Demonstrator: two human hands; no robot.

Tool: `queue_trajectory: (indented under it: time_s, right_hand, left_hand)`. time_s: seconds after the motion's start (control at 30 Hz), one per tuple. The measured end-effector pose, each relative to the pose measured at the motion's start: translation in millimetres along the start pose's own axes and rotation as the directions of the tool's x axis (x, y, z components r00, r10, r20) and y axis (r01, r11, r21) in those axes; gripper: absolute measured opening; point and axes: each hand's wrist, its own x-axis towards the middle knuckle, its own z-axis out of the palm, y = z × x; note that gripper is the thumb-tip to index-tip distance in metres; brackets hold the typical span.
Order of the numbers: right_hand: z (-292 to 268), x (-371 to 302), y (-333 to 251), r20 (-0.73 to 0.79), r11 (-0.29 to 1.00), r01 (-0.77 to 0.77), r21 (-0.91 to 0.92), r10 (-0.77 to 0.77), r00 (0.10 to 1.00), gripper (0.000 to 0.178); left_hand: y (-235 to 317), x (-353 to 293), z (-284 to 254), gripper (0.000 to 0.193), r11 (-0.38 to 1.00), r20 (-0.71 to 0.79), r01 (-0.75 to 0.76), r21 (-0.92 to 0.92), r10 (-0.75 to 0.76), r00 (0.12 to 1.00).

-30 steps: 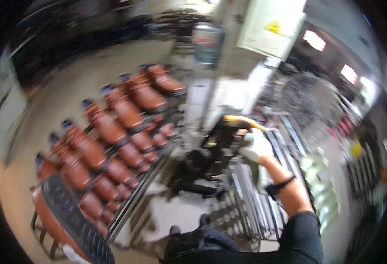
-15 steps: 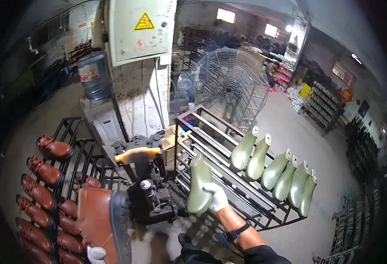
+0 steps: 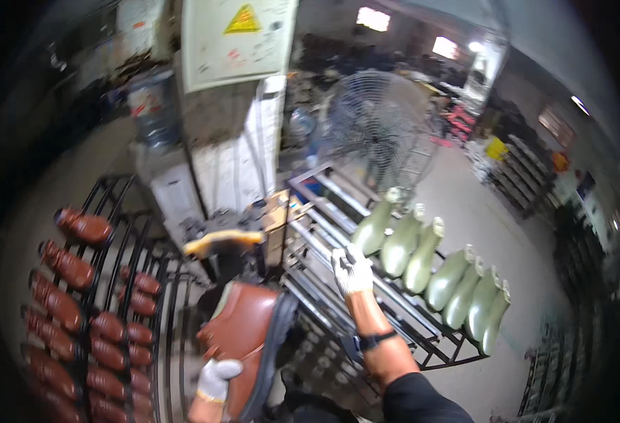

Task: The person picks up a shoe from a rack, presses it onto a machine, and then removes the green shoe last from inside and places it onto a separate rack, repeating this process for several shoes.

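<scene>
My left hand (image 3: 218, 379), in a white glove, is closed on a brown leather boot (image 3: 247, 319) with a thick black sole, held up at the lower middle. The boot's toe part is turned away or hidden. My right hand (image 3: 352, 268), also gloved, is empty, its fingers apart over the metal rack (image 3: 324, 255). Just beyond its fingertips stands a glossy green shoe last (image 3: 373, 229), the leftmost of several in a slanting row along the rack. A gap separates hand and last.
A machine with a yellow-edged top (image 3: 224, 243) stands ahead of the boot. To the left, a black rack (image 3: 93, 282) bears rows of brown shoes (image 3: 56, 299). Behind are a water dispenser (image 3: 172, 176), an electrical box (image 3: 236, 42) and a large caged fan (image 3: 377, 127).
My right hand has set the green last on the rack, at the row's left end, and let go. My left hand has brought the boot rightward, before the machine.
</scene>
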Motion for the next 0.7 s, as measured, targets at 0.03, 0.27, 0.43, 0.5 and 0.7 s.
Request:
queue_trajectory:
  time_s: [0.03,0.27,0.43,0.5,0.7]
  right_hand:
    - [33,-51,-18,0.257,0.730,-0.424,0.536,0.338,0.906,0.040]
    - [121,-197,-113,0.392,0.920,-0.225,-0.321,0.345,0.853,0.097]
    - [140,-174,-130,0.464,0.824,0.168,-0.541,0.126,0.877,0.120]
    - [160,-172,-139,0.537,0.768,0.226,-0.600,0.177,0.825,0.118]
    - [205,-199,-151,0.772,0.095,0.777,-0.622,-0.094,0.629,0.106]
  left_hand:
    - [5,-27,-22,0.031,1.000,-0.079,-0.030,-0.008,0.029,0.996]
    - [29,-77,110,0.033,0.941,0.001,-0.191,0.278,0.199,0.980]
    - [47,-92,64,0.051,0.821,0.124,-0.010,0.571,-0.075,0.989]
    - [52,-101,41,0.051,0.928,-0.014,0.065,0.367,-0.065,0.998]
    - [83,-114,1,0.037,0.944,-0.169,-0.042,0.328,0.103,0.980]
